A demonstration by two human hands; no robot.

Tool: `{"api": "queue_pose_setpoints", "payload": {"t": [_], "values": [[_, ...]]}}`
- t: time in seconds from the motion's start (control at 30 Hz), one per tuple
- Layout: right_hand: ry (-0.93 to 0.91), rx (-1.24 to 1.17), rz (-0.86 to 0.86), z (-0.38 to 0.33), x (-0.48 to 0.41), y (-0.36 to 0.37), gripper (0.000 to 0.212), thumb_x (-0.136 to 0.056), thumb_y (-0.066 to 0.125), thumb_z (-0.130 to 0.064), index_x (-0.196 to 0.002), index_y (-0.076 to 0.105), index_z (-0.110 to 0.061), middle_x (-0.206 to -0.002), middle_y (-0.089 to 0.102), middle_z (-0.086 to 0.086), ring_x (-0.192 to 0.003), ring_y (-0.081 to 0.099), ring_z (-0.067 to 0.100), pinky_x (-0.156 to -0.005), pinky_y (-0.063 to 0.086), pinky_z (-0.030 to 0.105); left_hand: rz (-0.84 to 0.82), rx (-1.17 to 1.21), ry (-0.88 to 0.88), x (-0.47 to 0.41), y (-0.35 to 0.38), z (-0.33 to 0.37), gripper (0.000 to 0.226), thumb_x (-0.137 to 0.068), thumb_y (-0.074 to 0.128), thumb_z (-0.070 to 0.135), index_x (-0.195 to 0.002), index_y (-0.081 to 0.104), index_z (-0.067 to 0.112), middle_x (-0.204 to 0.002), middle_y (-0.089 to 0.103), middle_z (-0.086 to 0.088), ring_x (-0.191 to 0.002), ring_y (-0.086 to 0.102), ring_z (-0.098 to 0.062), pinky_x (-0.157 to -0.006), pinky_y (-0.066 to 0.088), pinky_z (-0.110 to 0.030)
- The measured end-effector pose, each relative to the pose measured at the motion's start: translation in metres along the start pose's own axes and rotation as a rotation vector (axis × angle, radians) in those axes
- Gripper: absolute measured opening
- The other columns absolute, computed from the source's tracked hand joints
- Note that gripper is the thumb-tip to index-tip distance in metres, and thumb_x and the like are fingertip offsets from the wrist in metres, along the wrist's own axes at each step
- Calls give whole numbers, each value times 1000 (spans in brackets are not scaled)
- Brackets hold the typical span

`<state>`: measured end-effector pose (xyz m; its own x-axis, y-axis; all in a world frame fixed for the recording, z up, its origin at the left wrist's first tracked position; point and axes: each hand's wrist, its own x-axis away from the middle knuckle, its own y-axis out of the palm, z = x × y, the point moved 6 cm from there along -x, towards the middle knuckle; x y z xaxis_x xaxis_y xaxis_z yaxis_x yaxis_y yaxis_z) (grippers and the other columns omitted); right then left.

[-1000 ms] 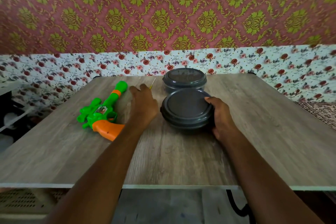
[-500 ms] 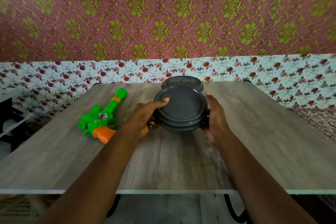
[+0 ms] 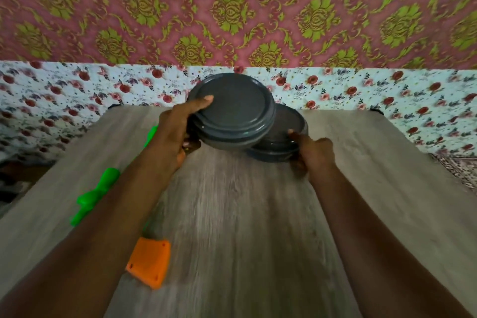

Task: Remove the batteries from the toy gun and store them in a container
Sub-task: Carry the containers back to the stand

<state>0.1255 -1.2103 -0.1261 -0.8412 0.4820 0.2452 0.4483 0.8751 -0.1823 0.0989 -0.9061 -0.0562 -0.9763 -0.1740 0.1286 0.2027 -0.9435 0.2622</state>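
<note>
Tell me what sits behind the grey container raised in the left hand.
A second grey lidded container on the table, gripped by the right hand. The raised container covers its left part; its inside is hidden.

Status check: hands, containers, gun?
Left hand grips one grey container, lifted and tilted. Right hand holds the second container on the table. Toy gun untouched, partly under left forearm; batteries not seen.

Toy gun mostly hidden; seemingly blurred.
</note>
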Motion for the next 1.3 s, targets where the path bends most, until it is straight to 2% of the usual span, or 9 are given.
{"api": "queue_pose_setpoints", "payload": {"t": [0.07, 0.2, 0.3, 0.5, 0.6, 0.9, 0.97, 1.13, 1.3], "values": [[96, -79, -43, 5, 3, 3, 91, -53, 89, -50, -120, 57, 3, -110, 69, 24, -92, 71, 38, -69, 60, 42, -20, 13, -19, 0, 2, 0, 26, -87, 80, 32, -84, 64, 13, -56, 48, 4, -36, 31, -8, -32, 21, -18], [237, -236, -57, -9, 20, -6, 53, -77, 82, -20, -115, 61, 9, -99, 66, 24, -77, 67, 35, -58, 60, 39, -20, 31, -119, 4, 4, 12, 28, -91, 76, 32, -82, 66, 8, -52, 42, 3, -34, 28, -8, -33, 19, -19], [320, -268, -54, -27, 48, -18, 32, -84, 77, -16, -104, 64, 5, -99, 65, 26, -75, 66, 37, -64, 60, 46, 34, 5, -198, 15, 4, 26, 32, -88, 80, 33, -90, 69, 3, -49, 41, 3, -33, 27, -9, -33, 21, -18], [366, -267, -36, -95, 111, -55, 36, -85, 79, -20, -107, 56, -3, -104, 65, 25, -89, 69, 38, -75, 63, 53, 203, -80, -301, 75, -2, 83, 35, -89, 79, 40, -96, 71, 7, -62, 48, -4, -36, 30, -9, -34, 22, -17], [360, -308, -46, -124, 134, -74, 54, -83, 83, -19, -124, 49, -12, -113, 64, 18, -99, 69, 37, -86, 61, 58, 254, -65, -315, 103, -7, 115, 41, -90, 78, 41, -105, 76, 3, -68, 51, -9, -37, 30, -10, -33, 22, -18], [333, -349, -76, -177, 175, -79, 68, -81, 86, -22, -141, 55, -13, -124, 68, 14, -105, 71, 34, -84, 63, 51, 343, -21, -334, 156, -34, 182, 29, -93, 73, 39, -98, 73, 10, -55, 42, -3, -35, 24, -10, -35, 20, -16], [314, -346, -102, -186, 181, -69, 66, -82, 86, -22, -140, 56, -13, -123, 70, 13, -105, 71, 33, -84, 63, 51, 370, -33, -315, 162, -46, 192, 28, -93, 74, 38, -87, 68, 11, -54, 34, -2, -36, 23, -11, -36, 19, -18], [263, -369, -169, -207, 203, -33, 52, -86, 82, -20, -133, 63, -10, -118, 74, 9, -104, 73, 30, -77, 65, 42, 365, 1, -313, 162, -95, 199, 40, -90, 76, 45, -112, 64, 14, -66, 33, -4, -35, 24, -10, -35, 23, -17], [206, -350, -218, -216, 232, 14, 45, -87, 80, -17, -130, 68, -15, -102, 76, -4, -103, 72, 26, -82, 64, 46, 414, 76, -270, 155, -151, 203, 55, -66, 85, 51, -105, 65, 18, -70, 29, -6, -32, 23, -9, -35, 23, -15]]}}
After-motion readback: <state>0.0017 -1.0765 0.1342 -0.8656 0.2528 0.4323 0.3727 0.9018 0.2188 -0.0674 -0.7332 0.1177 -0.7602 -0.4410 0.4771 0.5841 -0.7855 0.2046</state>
